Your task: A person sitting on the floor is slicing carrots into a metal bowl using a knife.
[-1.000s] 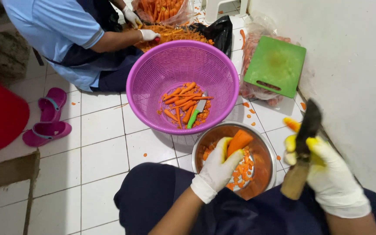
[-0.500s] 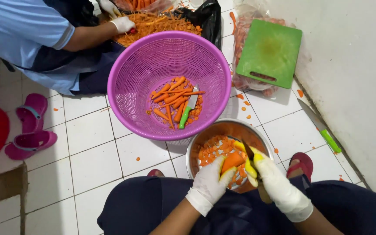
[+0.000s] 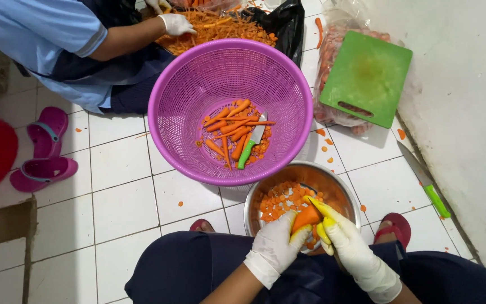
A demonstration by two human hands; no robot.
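Orange carrot piece [image 3: 306, 217] pinched between both gloved hands, right over the near rim of the steel bowl [image 3: 333, 181] on the tiled floor [image 3: 119, 186]. Left hand [image 3: 272, 247] closed around the piece from below; right hand [image 3: 349, 247] with fingers curled against it, probably around a knife handle, though blade not clearly seen. Already many thin slices in the bowl, so cutting seems well under way. Still waiting in the purple basket [image 3: 187, 95]: several peeled carrots [image 3: 229, 126] beside a green-handled knife [image 3: 251, 143]. Another green-handled knife [image 3: 426, 180] lying by the wall, green cutting board [image 3: 367, 79] unused. Further back, a co-worker's gloved hand [image 3: 176, 25] at a heap of peelings.
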